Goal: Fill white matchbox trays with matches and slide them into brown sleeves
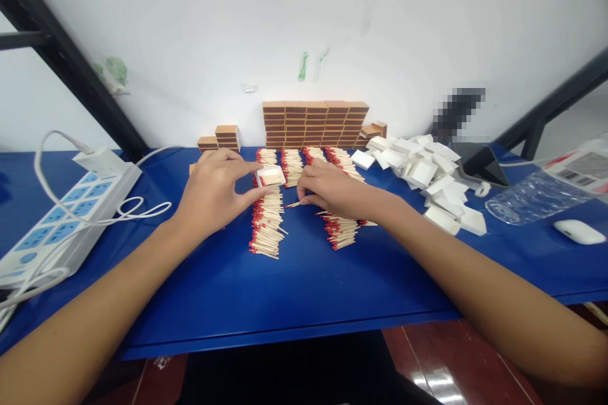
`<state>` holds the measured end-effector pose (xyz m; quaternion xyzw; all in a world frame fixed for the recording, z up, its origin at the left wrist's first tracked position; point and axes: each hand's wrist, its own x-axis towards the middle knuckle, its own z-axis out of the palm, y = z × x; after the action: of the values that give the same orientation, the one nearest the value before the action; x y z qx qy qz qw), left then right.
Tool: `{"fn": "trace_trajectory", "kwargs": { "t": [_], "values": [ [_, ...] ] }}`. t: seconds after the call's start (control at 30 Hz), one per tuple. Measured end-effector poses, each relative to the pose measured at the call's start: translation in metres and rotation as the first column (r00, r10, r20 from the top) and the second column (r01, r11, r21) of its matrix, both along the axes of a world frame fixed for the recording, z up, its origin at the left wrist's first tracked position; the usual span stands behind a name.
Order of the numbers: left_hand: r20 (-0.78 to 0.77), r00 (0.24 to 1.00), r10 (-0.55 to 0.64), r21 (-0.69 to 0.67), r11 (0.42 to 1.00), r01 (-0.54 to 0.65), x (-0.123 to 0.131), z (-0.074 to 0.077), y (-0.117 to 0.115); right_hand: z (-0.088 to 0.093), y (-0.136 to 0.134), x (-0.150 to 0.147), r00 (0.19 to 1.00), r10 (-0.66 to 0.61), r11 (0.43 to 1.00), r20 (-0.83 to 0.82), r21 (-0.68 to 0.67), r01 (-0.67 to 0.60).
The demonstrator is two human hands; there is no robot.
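My left hand (216, 190) grips a small white matchbox tray (270, 176) that holds matches, above a row of red-tipped matches (266, 221) on the blue table (294, 285). My right hand (332, 190) is closed in a pinch on a match or two (293, 204) just right of the tray. A second heap of matches (341, 231) lies under and in front of my right wrist. More rows of matches (292, 164) lie behind both hands.
A wall of brown matchbox sleeves (313, 123) stands against the white wall, with a small stack (227, 137) to its left. A pile of empty white trays (427, 174) lies right. A power strip (66, 215) with cables sits left; a white mouse (579, 231) and clear plastic (527, 199) right.
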<state>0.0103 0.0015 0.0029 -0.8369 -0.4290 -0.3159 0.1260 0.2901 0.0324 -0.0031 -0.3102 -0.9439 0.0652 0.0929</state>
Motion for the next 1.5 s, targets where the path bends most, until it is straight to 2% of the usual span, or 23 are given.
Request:
{"fn": "trace_trajectory", "kwargs": {
  "t": [0.2, 0.33, 0.47, 0.7, 0.87, 1.0, 1.13, 1.3, 1.5],
  "values": [
    [-0.003, 1.000, 0.009, 0.005, 1.000, -0.009, -0.001, 0.000, 0.001, -0.003, 0.001, 0.003, 1.000, -0.007, 1.000, -0.005, 0.001, 0.007],
    [-0.022, 1.000, 0.010, 0.009, 1.000, -0.010, -0.001, -0.001, 0.000, 0.009, -0.006, 0.007, 0.993, -0.053, 0.999, -0.108, -0.007, 0.052],
    [-0.029, 0.998, -0.064, 0.023, 0.998, 0.064, 0.006, -0.001, -0.004, 0.018, -0.016, 0.000, 0.969, -0.100, 0.993, -0.226, 0.037, 0.112],
    [0.007, 0.978, -0.206, 0.013, 0.978, 0.206, 0.018, 0.000, -0.012, 0.008, -0.030, -0.020, 0.953, -0.084, 0.979, -0.292, 0.156, 0.134],
    [0.007, 0.983, -0.184, 0.010, 0.983, 0.184, 0.018, 0.000, -0.012, 0.007, -0.030, -0.018, 0.949, -0.056, 0.979, -0.311, 0.170, 0.113],
    [0.006, 0.976, -0.219, 0.010, 0.976, 0.219, 0.017, -0.001, -0.011, 0.006, -0.026, -0.017, 0.932, -0.053, 0.985, -0.359, 0.137, 0.109],
    [-0.005, 0.992, -0.125, 0.035, 0.992, 0.125, 0.013, -0.001, -0.009, 0.003, -0.015, -0.013, 0.908, -0.092, 0.976, -0.409, 0.143, 0.163],
    [-0.002, 1.000, 0.029, 0.013, 0.999, -0.029, 0.004, 0.002, -0.004, -0.005, 0.001, -0.004, 0.957, -0.154, 0.964, -0.246, 0.176, 0.201],
    [0.022, 0.998, 0.063, 0.028, 0.998, -0.063, 0.003, 0.004, -0.003, -0.015, 0.007, -0.006, 0.974, -0.160, 0.971, -0.159, 0.153, 0.185]
  ]
}}
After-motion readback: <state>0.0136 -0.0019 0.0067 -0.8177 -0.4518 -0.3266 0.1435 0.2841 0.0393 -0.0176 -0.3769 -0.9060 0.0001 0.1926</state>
